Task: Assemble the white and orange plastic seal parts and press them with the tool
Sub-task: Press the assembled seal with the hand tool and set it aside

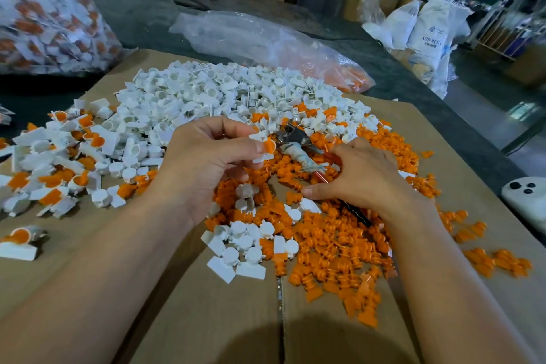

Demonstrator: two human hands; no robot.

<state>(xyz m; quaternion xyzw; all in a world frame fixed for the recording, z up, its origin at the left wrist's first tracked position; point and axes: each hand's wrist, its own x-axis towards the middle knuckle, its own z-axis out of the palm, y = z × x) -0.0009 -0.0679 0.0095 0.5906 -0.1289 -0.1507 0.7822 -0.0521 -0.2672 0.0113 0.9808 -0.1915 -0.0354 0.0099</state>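
Head view: the left hand (212, 156) pinches a joined seal (266, 147) right beside the nose of the tool (300, 152) that the right hand (363, 177) grips, done seals (79, 179) lie left of the pinch, and big heaps of loose parts (206, 91) wait, so most looks left to do.

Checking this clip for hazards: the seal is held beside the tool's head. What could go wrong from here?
1. The left hand pinches the seal right beside the metal head of the tool; that hand could get nipped.
2. The tool, gripped by the right hand, lies among loose orange parts; a stray one might get caught in it.
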